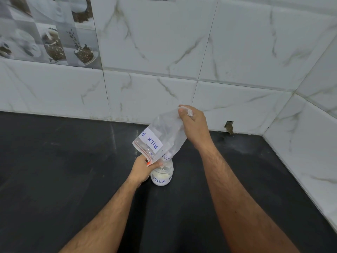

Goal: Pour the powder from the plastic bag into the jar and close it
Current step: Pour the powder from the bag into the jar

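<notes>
Bag (162, 136) mouth meets jar (162, 177) rim; counter (63, 170) around lies bare.

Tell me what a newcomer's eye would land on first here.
First the bag, tipped mouth-down over the open jar at centre of the dark counter, both marked MILK. The right hand lifts the bag's bottom; the left hand pinches its mouth at the jar's rim. White powder already sits in the jar.
</notes>
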Motion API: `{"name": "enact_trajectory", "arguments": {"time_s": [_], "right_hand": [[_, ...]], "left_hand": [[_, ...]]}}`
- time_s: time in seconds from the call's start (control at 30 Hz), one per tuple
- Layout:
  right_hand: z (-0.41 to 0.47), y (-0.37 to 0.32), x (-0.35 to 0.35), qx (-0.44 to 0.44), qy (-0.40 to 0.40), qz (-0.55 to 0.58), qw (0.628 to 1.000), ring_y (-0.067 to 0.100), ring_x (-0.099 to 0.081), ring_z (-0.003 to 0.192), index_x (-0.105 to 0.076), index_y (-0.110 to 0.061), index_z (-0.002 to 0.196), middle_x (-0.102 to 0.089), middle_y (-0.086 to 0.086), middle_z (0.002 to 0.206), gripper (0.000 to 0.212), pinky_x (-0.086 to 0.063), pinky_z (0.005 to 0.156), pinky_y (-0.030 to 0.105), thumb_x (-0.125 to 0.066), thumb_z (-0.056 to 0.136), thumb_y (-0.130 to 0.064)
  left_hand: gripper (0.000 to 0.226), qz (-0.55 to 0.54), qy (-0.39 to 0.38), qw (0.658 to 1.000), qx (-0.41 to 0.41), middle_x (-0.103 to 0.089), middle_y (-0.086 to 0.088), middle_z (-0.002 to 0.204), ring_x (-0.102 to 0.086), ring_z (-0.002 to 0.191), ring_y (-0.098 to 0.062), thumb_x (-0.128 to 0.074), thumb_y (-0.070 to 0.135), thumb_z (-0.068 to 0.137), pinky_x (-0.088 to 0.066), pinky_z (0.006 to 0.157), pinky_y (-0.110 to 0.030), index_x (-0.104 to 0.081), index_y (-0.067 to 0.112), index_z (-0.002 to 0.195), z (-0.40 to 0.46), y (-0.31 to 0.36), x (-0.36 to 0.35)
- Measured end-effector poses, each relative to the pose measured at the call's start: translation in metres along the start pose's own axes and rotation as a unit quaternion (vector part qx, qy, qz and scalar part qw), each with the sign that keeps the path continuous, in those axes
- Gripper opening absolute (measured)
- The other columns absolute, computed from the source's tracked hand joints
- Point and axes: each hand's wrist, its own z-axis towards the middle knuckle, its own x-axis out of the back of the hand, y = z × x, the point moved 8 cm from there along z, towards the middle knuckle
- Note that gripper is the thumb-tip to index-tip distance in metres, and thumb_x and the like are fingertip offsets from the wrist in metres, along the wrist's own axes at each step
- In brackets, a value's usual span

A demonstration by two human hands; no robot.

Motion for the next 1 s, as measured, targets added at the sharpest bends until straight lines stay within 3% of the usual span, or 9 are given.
{"name": "enact_trajectory", "arguments": {"time_s": [0.1, 0.17, 0.3, 0.43, 0.53, 0.67, 0.8, 0.93, 1.0], "right_hand": [[-0.001, -0.004, 0.002, 0.011, 0.001, 0.008, 1.0, 0.004, -0.041, 0.058, -0.041, -0.029, 0.06, -0.045, -0.018, 0.055, 0.046, -0.031, 0.055, 0.015, -0.048, 0.104, -0.018], [-0.002, -0.005, 0.003, 0.018, -0.002, 0.009, 1.0, 0.007, -0.038, 0.058, -0.038, -0.025, 0.061, -0.042, -0.015, 0.056, 0.044, -0.03, 0.055, 0.02, -0.047, 0.103, -0.017], [-0.002, -0.004, 0.004, 0.016, -0.002, 0.011, 1.0, 0.004, -0.042, 0.061, -0.042, -0.031, 0.059, -0.046, -0.019, 0.056, 0.045, -0.033, 0.058, 0.019, -0.047, 0.103, -0.02], [0.001, 0.001, 0.006, 0.005, 0.008, 0.01, 1.0, 0.01, -0.056, 0.086, -0.062, -0.032, 0.086, -0.06, -0.016, 0.088, 0.018, -0.046, 0.078, 0.025, -0.048, 0.096, -0.039], [0.003, 0.0, 0.006, 0.006, 0.003, 0.012, 1.0, 0.014, -0.057, 0.091, -0.063, -0.023, 0.095, -0.059, -0.008, 0.095, 0.024, -0.046, 0.083, 0.031, -0.048, 0.094, -0.042], [0.001, -0.002, 0.003, -0.001, -0.001, 0.001, 1.0, 0.024, -0.067, 0.105, -0.071, -0.012, 0.106, -0.071, 0.004, 0.109, 0.044, -0.052, 0.093, 0.038, -0.047, 0.092, -0.047], [0.0, -0.008, 0.006, 0.018, 0.002, 0.013, 1.0, 0.012, -0.056, 0.086, -0.059, -0.024, 0.086, -0.06, -0.009, 0.088, 0.02, -0.043, 0.077, 0.028, -0.048, 0.097, -0.035], [-0.002, -0.01, 0.007, 0.036, -0.007, 0.022, 0.999, 0.008, -0.047, 0.07, -0.05, -0.022, 0.069, -0.049, -0.014, 0.071, 0.033, -0.037, 0.064, 0.022, -0.047, 0.102, -0.025], [-0.003, -0.003, 0.01, 0.024, 0.002, 0.025, 0.999, 0.009, -0.053, 0.074, -0.057, -0.02, 0.074, -0.056, -0.01, 0.077, 0.03, -0.042, 0.068, 0.025, -0.048, 0.102, -0.026]], "left_hand": [[0.036, 0.007, -0.01, 1.0, -0.003, -0.075, 0.013, 0.106, -0.069, 0.099, 0.0, -0.083, 0.017, 0.079, -0.053, 0.082, -0.021, -0.068, 0.03, 0.109, 0.0, 0.001, -0.002], [0.037, 0.017, -0.014, 1.0, -0.001, -0.074, 0.011, 0.108, -0.069, 0.1, -0.003, -0.082, 0.017, 0.079, -0.054, 0.087, -0.027, -0.068, 0.029, 0.111, 0.001, -0.001, -0.002], [0.035, 0.045, 0.005, 0.999, -0.004, -0.072, 0.012, 0.11, -0.066, 0.105, -0.008, -0.082, 0.034, 0.075, -0.054, 0.092, -0.035, -0.067, 0.036, 0.107, 0.002, 0.0, 0.001], [0.03, 0.049, -0.011, 0.999, -0.004, -0.072, 0.018, 0.11, -0.065, 0.108, -0.007, -0.08, 0.037, 0.077, -0.053, 0.095, -0.036, -0.067, 0.044, 0.103, 0.001, 0.003, -0.003], [0.04, 0.076, -0.013, 0.997, -0.004, -0.072, 0.014, 0.112, -0.066, 0.108, -0.009, -0.082, 0.034, 0.074, -0.054, 0.096, -0.041, -0.067, 0.037, 0.111, 0.002, 0.0, -0.001], [0.033, 0.108, 0.019, 0.994, 0.01, -0.068, 0.016, 0.111, -0.065, 0.11, -0.014, -0.079, 0.032, 0.078, -0.054, 0.095, -0.043, -0.062, 0.044, 0.103, 0.003, 0.001, 0.002], [0.054, 0.107, -0.014, 0.994, -0.004, -0.07, 0.015, 0.118, -0.065, 0.112, -0.009, -0.081, 0.045, 0.07, -0.053, 0.098, -0.046, -0.062, 0.038, 0.12, 0.0, 0.001, -0.002], [0.061, 0.114, -0.008, 0.993, 0.006, -0.072, 0.015, 0.113, -0.066, 0.108, -0.01, -0.081, 0.053, 0.06, -0.054, 0.096, -0.047, -0.064, 0.038, 0.117, 0.0, -0.003, 0.0], [0.06, 0.118, -0.009, 0.993, 0.009, -0.071, 0.016, 0.114, -0.066, 0.108, -0.009, -0.081, 0.054, 0.061, -0.054, 0.096, -0.047, -0.063, 0.04, 0.116, 0.002, -0.006, 0.0]]}}
